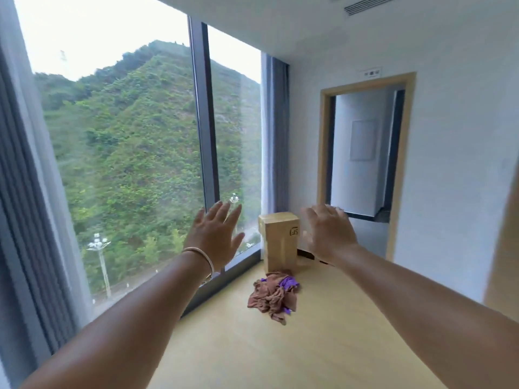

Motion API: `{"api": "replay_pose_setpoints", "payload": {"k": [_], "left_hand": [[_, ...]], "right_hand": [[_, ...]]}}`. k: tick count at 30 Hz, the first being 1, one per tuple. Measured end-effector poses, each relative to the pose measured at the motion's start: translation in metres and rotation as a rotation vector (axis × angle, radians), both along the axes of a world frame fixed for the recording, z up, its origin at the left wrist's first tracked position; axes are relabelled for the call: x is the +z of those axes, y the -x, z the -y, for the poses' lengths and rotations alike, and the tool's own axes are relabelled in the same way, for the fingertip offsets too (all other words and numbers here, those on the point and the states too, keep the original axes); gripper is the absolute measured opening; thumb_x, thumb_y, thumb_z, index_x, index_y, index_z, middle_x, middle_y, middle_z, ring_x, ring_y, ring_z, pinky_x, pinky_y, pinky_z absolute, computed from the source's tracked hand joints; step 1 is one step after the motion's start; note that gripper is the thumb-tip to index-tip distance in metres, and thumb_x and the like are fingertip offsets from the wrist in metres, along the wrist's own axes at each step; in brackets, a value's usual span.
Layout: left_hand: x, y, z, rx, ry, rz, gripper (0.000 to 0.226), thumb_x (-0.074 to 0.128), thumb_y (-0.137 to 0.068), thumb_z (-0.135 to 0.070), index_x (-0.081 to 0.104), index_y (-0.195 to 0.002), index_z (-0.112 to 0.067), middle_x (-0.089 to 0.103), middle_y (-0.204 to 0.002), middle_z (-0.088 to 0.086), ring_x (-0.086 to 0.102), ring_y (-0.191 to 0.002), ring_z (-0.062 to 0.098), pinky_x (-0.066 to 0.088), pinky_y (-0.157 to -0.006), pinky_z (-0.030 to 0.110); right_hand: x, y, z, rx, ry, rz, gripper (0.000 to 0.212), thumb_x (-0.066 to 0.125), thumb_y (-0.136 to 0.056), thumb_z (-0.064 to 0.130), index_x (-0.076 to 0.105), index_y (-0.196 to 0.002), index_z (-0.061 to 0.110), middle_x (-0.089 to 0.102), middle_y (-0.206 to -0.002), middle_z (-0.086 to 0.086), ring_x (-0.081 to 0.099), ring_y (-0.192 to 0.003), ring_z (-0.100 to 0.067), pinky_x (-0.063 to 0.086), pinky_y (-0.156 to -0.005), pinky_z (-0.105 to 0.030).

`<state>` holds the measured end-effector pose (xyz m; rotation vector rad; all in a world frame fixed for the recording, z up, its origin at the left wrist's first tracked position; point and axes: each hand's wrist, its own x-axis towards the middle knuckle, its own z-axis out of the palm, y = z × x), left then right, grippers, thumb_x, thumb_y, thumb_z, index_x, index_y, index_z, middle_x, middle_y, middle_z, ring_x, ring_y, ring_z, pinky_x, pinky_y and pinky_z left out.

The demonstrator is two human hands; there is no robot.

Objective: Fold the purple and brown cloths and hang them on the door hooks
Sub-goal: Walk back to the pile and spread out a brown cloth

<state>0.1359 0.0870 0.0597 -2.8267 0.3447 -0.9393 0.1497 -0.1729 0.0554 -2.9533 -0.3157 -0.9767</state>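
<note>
Cloths: the brown cloth (270,295) and purple cloth (289,283) lay in one crumpled heap on the pale wooden surface (280,346), below and between my fingertips, well apart from both; the purple showed only as scraps under the brown.
Texture: soft, limp, creased fabric, unfolded; I judged it would sag and need two hands to square up.
Left hand: my left hand (214,237) was stretched out over the heap, fingers straight and slightly spread, holding nothing; a thin bracelet (200,255) sat at the wrist.
Right hand: my right hand (330,233) matched it, palm down, fingers relaxed and empty.
Why so: I took both arms as reaching ahead toward the heap, no grip begun.
Box: a stiff upright cardboard box (280,240) stood just beyond the cloths, between my fingers.
Beyond: smooth window glass (126,150) past the left fingers, a wood-framed doorway (365,153) past the right; I saw no hooks.
</note>
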Motion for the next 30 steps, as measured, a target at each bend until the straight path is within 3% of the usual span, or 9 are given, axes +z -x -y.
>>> {"api": "replay_pose_setpoints", "payload": {"k": [7, 15, 23, 30], "left_hand": [[-0.016, -0.072, 0.151, -0.264, -0.030, -0.029, 0.066, 0.027, -0.097, -0.054, 0.006, -0.153, -0.027, 0.013, -0.161, 0.001, 0.007, -0.148, 0.020, 0.007, -0.120, 0.045], [-0.034, -0.122, 0.326, -0.512, -0.036, -0.019, 0.066, 0.028, -0.097, -0.056, 0.008, -0.153, -0.025, 0.018, -0.160, 0.002, 0.012, -0.147, 0.022, 0.012, -0.118, 0.046], [-0.050, -0.170, 0.431, -0.614, -0.033, -0.076, 0.065, 0.027, -0.097, -0.057, 0.008, -0.151, -0.026, 0.018, -0.160, 0.002, 0.011, -0.148, 0.023, 0.015, -0.119, 0.049], [-0.064, -0.246, 0.499, -0.663, -0.052, -0.109, 0.065, 0.027, -0.098, -0.056, 0.010, -0.152, -0.024, 0.020, -0.159, 0.003, 0.012, -0.147, 0.024, 0.014, -0.119, 0.048]], "right_hand": [[-0.025, -0.005, 0.148, -0.257, 0.002, -0.015, 0.049, 0.052, -0.090, 0.033, 0.042, -0.137, 0.021, 0.049, -0.132, -0.002, 0.044, -0.122, -0.022, 0.031, -0.105, -0.039], [-0.041, -0.001, 0.304, -0.553, 0.013, -0.074, 0.052, 0.044, -0.095, 0.034, 0.034, -0.144, 0.022, 0.038, -0.147, -0.004, 0.033, -0.135, -0.023, 0.024, -0.113, -0.042], [-0.043, -0.018, 0.376, -0.643, -0.003, -0.105, 0.051, 0.044, -0.095, 0.034, 0.034, -0.144, 0.023, 0.036, -0.149, -0.004, 0.035, -0.133, -0.026, 0.029, -0.108, -0.040], [-0.050, -0.086, 0.422, -0.648, -0.041, -0.140, 0.052, 0.044, -0.095, 0.033, 0.033, -0.144, 0.022, 0.036, -0.148, -0.003, 0.036, -0.131, -0.024, 0.033, -0.105, -0.038]]}}
